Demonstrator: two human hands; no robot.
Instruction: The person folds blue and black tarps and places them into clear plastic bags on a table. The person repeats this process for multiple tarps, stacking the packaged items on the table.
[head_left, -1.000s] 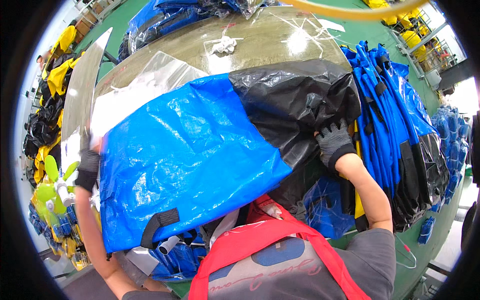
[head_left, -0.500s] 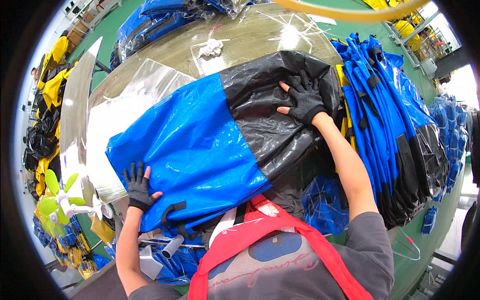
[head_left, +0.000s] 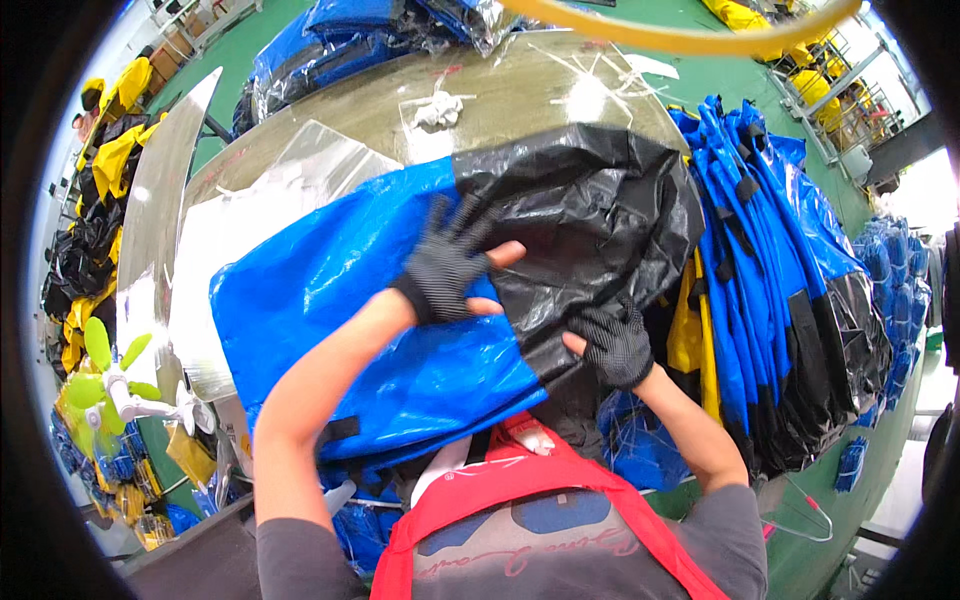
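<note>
A large blue and black tarpaulin bag (head_left: 330, 270) lies across the table in front of me, its blue part to the left and its glossy, creased black part to the right. My left hand (head_left: 445, 265), in a dark fingerless glove, is over the blue part near the seam, fingers spread; whether it touches the bag I cannot tell. On the near edge of the black part rests my right hand (head_left: 612, 345), gloved alike, its thumb and fingers apart. A dark strap (head_left: 340, 430) shows at the bag's near left edge.
Blue and black bags (head_left: 770, 270) hang in a stack at the right. Clear plastic sheets (head_left: 320, 160) and a white crumpled scrap (head_left: 438, 110) lie on the table (head_left: 520, 75). More wrapped bags (head_left: 340, 40) sit beyond it. A green fan (head_left: 110, 385) stands at the left.
My left hand has lifted from the bag's left end and moved right to the seam. My right hand has come nearer, from the far black end to its near edge.
</note>
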